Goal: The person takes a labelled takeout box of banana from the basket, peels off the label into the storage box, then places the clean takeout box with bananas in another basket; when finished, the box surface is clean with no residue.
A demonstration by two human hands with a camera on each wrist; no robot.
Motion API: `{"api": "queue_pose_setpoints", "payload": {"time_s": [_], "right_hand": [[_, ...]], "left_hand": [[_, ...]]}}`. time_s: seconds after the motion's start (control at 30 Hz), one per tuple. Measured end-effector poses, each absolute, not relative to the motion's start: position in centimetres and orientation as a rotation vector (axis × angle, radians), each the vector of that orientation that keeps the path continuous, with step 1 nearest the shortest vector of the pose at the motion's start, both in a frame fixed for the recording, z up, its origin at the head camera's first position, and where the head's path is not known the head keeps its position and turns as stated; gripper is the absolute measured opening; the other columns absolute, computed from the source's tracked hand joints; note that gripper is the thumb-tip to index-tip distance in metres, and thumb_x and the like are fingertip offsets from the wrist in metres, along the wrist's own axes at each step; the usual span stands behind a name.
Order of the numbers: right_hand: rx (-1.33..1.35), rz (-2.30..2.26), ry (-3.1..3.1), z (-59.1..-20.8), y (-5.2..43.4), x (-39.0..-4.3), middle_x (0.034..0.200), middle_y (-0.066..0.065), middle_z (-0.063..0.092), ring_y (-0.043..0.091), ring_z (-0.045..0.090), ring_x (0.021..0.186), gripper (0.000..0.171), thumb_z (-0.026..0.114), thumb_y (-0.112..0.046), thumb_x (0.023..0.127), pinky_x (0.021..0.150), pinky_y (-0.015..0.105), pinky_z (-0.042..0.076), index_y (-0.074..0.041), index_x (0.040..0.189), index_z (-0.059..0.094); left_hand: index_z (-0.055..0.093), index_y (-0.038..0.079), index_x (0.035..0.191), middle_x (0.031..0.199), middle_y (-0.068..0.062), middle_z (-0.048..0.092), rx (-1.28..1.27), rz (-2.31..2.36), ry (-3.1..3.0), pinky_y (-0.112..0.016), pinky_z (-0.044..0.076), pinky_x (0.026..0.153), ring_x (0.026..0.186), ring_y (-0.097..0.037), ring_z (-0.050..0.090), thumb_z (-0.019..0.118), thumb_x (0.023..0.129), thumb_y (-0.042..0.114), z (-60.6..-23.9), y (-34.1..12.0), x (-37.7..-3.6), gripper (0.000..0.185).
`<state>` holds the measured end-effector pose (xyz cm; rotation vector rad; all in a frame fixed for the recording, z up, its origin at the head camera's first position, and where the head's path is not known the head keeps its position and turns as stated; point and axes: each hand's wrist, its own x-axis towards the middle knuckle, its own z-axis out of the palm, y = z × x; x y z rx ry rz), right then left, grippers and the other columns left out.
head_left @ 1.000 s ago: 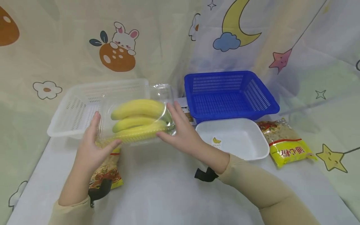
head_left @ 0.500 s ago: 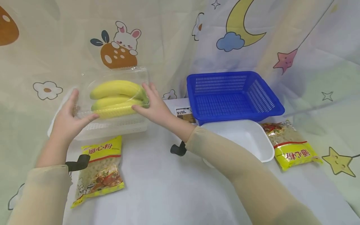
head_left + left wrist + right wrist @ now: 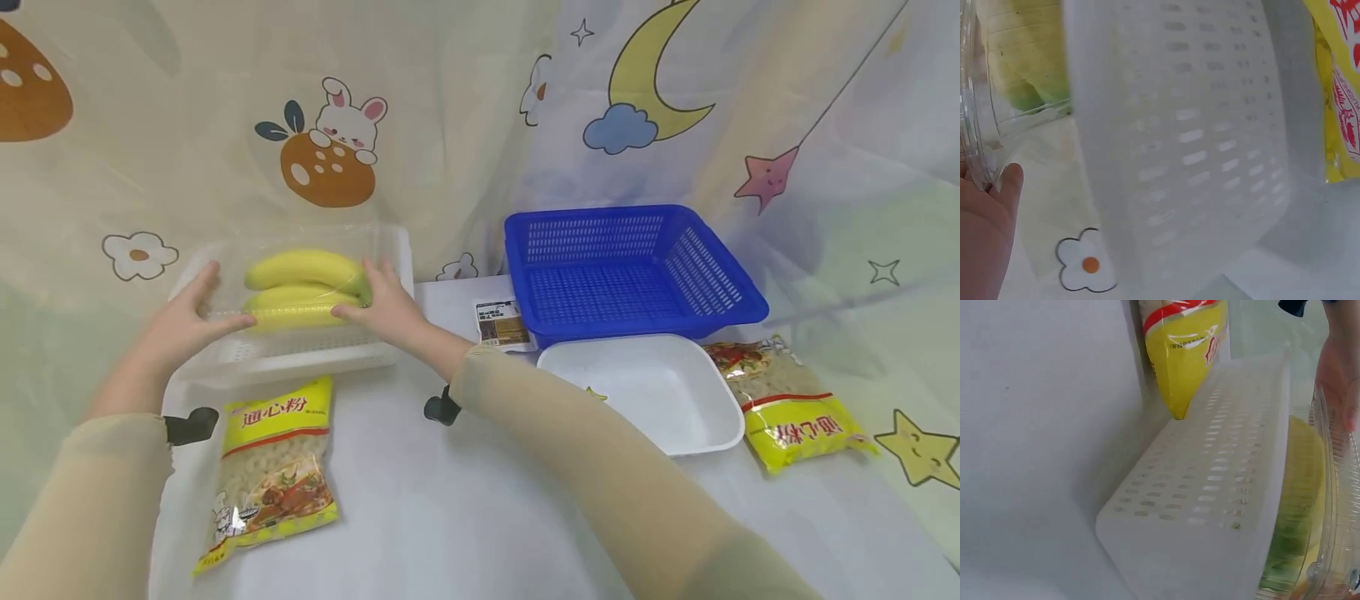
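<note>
Inside the white slotted plastic basket [image 3: 300, 354], the clear plastic box of yellow bananas [image 3: 303, 287] now sits lower than before. Left hand [image 3: 183, 321] and right hand [image 3: 382, 304] hold its two ends. Its sides are close to the basket walls.

Bright, even, soft light — faint shadows; both wrist views blurred, head view sharp.

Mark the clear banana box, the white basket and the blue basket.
clear banana box [image 3: 303, 287]: head view, lid over the bananas.
white basket [image 3: 300, 357]: head view, near perforated wall.
blue basket [image 3: 705, 271]: head view, right mesh wall.
</note>
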<state>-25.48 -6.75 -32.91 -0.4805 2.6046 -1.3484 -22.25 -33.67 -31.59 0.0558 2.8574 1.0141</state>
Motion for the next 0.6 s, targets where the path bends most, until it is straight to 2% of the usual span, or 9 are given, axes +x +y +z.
{"api": "queue_pose_setpoints", "payload": {"time_s": [0.2, 0.43, 0.6], "right_hand": [[-0.443, -1.324, 2.574, -34.0, -8.2, -26.7, 0.153, 0.012, -0.001, 0.025, 0.01, 0.141, 0.089, 0.067, -0.037, 0.08, 0.112, 0.038, 0.021, -0.015, 0.147, 0.012], [-0.431, -1.258, 2.559, -36.1, -9.1, -27.4, 0.154, 0.009, -0.003, 0.025, 0.013, 0.14, 0.09, 0.067, -0.035, 0.08, 0.111, 0.038, 0.022, -0.017, 0.147, 0.01], [-0.43, -1.213, 2.569, -36.3, -9.3, -27.7, 0.154, 0.011, 0.0, 0.026, 0.017, 0.139, 0.089, 0.068, -0.032, 0.08, 0.111, 0.039, 0.024, -0.015, 0.147, 0.012]], "left_hand": [[-0.02, 0.025, 0.142, 0.152, -0.012, -0.011, 0.023, 1.001, 2.767, -0.066, 0.008, 0.102, 0.137, -0.043, -0.005, 0.058, 0.084, 0.048, -33.0, -34.6, -23.3, 0.1], [-0.02, 0.015, 0.142, 0.15, -0.014, -0.016, 0.032, 0.891, 2.724, -0.066, 0.009, 0.102, 0.135, -0.045, -0.005, 0.057, 0.083, 0.049, -34.2, -35.1, -23.6, 0.103], [-0.018, 0.013, 0.142, 0.149, -0.018, -0.014, 0.041, 0.847, 2.723, -0.066, 0.009, 0.102, 0.134, -0.047, -0.005, 0.058, 0.083, 0.049, -34.6, -35.2, -23.9, 0.104]]}}
